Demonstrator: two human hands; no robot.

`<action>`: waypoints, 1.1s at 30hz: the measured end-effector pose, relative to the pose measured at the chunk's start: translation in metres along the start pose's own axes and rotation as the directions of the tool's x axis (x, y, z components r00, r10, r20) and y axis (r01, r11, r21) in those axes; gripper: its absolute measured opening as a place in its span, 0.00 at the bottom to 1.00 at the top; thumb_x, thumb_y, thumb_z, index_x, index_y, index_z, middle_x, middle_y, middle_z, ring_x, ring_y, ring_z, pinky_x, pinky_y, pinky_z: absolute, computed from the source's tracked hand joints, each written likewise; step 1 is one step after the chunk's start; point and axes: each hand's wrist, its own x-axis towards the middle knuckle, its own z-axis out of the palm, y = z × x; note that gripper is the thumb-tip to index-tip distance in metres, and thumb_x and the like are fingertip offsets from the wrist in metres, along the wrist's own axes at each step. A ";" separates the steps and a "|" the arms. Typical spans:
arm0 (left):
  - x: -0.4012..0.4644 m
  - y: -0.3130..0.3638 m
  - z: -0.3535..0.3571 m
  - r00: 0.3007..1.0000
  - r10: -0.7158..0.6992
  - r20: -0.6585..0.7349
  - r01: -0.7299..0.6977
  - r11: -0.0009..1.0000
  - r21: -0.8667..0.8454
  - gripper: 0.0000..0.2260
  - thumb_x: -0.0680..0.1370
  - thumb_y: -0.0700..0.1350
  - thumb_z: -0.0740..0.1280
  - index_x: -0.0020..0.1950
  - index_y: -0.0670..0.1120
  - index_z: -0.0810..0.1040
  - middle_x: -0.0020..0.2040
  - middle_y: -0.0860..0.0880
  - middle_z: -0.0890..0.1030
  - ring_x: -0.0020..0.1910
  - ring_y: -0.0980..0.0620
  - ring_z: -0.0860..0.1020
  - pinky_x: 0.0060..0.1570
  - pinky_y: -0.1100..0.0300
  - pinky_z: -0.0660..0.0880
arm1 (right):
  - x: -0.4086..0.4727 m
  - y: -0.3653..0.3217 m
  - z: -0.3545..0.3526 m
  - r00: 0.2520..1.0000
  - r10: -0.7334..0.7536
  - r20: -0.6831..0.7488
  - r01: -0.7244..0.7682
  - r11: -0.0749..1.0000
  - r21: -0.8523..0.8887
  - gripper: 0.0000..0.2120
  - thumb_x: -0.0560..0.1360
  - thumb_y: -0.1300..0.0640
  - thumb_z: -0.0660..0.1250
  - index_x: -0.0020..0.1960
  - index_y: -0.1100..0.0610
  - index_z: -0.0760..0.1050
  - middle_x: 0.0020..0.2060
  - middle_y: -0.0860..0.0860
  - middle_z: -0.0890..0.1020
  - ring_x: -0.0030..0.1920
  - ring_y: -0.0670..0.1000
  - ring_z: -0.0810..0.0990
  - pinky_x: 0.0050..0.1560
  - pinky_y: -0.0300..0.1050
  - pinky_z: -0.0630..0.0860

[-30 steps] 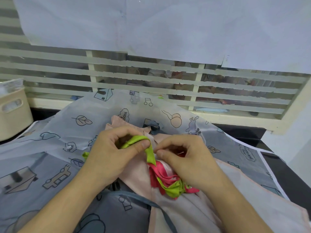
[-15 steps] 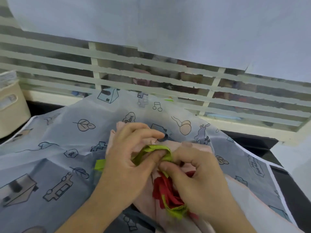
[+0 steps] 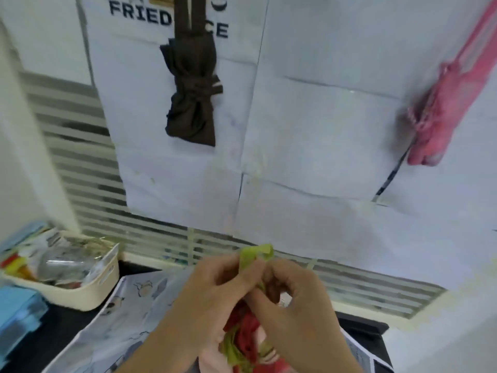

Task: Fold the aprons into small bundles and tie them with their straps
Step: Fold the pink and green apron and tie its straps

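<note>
My left hand (image 3: 212, 289) and my right hand (image 3: 293, 300) are raised together at the bottom centre, both pinching a green strap (image 3: 255, 255) whose loop sticks up above my fingers. Below the hands hangs a bunched red and green apron (image 3: 243, 337), with pink cloth (image 3: 212, 359) under it. A grey-blue printed apron (image 3: 129, 313) lies spread on the black counter beneath. A brown apron bundle (image 3: 192, 95) tied with its strap hangs on the wall at upper left. A pink bundle (image 3: 443, 103) hangs at upper right.
A cream basket (image 3: 88, 292) full of packets sits at the left on the black counter (image 3: 40, 343). Blue folded cloth (image 3: 18, 310) lies at the far left. White paper sheets (image 3: 309, 146) cover the slatted window behind.
My head has tilted up, so the wall and its hanging bundles came into view. Both hands lifted the green strap and the red and green bundle off the counter.
</note>
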 end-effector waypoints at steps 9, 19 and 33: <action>0.003 0.153 0.002 0.996 0.069 0.048 -0.060 0.982 -0.177 0.09 0.79 0.39 0.68 0.43 0.37 0.84 0.44 0.36 0.84 0.45 0.41 0.83 0.49 0.52 0.80 | 0.023 -0.138 -0.070 0.987 0.126 0.101 -0.160 0.844 0.512 0.15 0.67 0.53 0.72 0.31 0.60 0.70 0.29 0.56 0.69 0.33 0.52 0.70 0.40 0.46 0.67; -0.019 0.221 -0.020 0.977 0.067 0.202 -0.028 0.982 -0.188 0.15 0.82 0.44 0.66 0.46 0.33 0.83 0.38 0.37 0.74 0.41 0.37 0.75 0.53 0.44 0.78 | 0.020 -0.225 -0.063 0.997 0.018 -0.076 0.026 0.846 0.533 0.16 0.78 0.64 0.71 0.33 0.59 0.72 0.27 0.52 0.77 0.32 0.50 0.76 0.38 0.39 0.74; -0.087 0.286 -0.166 0.977 0.207 -0.047 -0.209 0.977 -0.040 0.08 0.72 0.44 0.76 0.43 0.40 0.84 0.29 0.49 0.57 0.24 0.53 0.57 0.27 0.59 0.65 | 0.075 -0.286 -0.003 0.938 -0.188 0.291 -0.193 0.416 0.889 0.13 0.78 0.59 0.56 0.37 0.63 0.71 0.24 0.53 0.61 0.23 0.51 0.59 0.25 0.43 0.59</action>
